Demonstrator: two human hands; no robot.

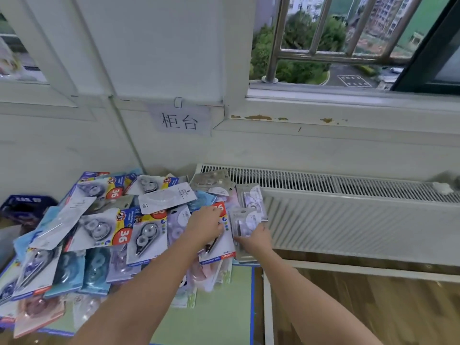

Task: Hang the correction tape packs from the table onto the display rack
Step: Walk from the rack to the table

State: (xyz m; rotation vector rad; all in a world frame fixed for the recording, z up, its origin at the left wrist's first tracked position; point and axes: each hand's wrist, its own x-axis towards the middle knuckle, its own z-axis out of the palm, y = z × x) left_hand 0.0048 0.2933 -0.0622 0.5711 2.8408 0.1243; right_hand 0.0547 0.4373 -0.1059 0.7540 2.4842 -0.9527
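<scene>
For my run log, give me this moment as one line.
left hand: on a pack in the pile | right hand: grips lilac packs | table: heaped | rack: unseen

I note a white ribbed radiator (348, 220) running along the wall below the window sill (323, 113), whose paint is chipped in several brown patches. A paper sign (179, 120) with two printed characters is clipped to the wall ledge. Metal window bars (316, 33) stand before an outdoor view of trees and buildings. Wooden flooring (373, 307) shows at lower right. A dark blue box (25, 207) sits at far left.
</scene>
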